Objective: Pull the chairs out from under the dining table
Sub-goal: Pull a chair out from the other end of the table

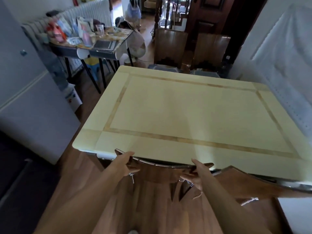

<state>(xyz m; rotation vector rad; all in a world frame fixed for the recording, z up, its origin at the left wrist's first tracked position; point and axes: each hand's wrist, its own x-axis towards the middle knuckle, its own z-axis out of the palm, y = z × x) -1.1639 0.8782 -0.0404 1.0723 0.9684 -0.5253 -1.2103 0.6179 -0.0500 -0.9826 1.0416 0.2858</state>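
A cream dining table (194, 115) with a tan inlaid border fills the middle of the view. At its near edge stands a dark wooden chair (162, 174), its curved backrest top pressed against the table's rim. My left hand (125, 166) grips the left end of that backrest top. My right hand (195, 173) grips its right end. A second wooden chair (253, 181) stands to the right along the same edge. Two more chairs (170, 46) (212, 49) stand at the far side, their seats partly under the table.
A grey cabinet (25, 98) stands at the left. A cluttered side table (87, 41) stands at the back left, with a person (135, 39) crouched beyond it. A white wall (278, 56) runs along the right. Wooden floor (152, 213) lies below me.
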